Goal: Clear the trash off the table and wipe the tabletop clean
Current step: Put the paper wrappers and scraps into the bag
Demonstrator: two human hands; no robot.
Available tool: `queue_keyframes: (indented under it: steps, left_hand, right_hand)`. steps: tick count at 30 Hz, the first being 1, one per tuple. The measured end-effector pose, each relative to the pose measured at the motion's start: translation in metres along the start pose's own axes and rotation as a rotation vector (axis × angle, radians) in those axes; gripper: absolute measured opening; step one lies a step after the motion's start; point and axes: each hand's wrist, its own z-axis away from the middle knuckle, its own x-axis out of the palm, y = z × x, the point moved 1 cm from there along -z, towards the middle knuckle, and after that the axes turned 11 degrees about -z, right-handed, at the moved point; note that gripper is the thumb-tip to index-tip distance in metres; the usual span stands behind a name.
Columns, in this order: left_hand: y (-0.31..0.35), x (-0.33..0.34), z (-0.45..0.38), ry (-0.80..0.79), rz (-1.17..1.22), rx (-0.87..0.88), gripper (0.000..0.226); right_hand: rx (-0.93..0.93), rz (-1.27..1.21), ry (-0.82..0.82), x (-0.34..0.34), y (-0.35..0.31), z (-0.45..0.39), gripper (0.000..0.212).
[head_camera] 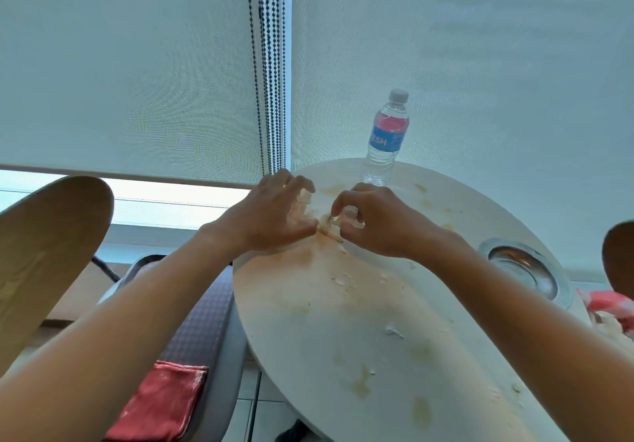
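A round white table [308, 321] carries brownish stains and small white paper scraps [392, 330]. Near its far left edge my left hand [274, 215] curls its fingers round a wad of white tissue [303, 201]. My right hand [374, 222] is close beside it, with thumb and forefinger pinching small bits of trash [331, 223] on the tabletop. A thin wooden stick [331, 234] lies under both hands. A red cloth [161, 404] lies on the chair seat at the lower left.
A water bottle [386, 136] with a blue label stands at the table's far edge. A metal ashtray bowl [525, 271] sits at the right side. Wooden chair backs [44, 253] stand left and far right. Red-and-white material [607, 307] lies beyond the right edge.
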Motion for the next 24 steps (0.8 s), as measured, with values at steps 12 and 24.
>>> queue_keyframes:
  steps: [12,24]
  left_hand:
    - [0.005,-0.001,-0.001,-0.109,0.017,0.067,0.059]
    - [0.008,-0.002,-0.007,-0.121,-0.064,0.048,0.048]
  right_hand:
    - [0.026,0.008,-0.03,-0.004,0.002,-0.004,0.035]
    - [-0.014,-0.026,-0.088,0.007,-0.003,-0.012,0.032]
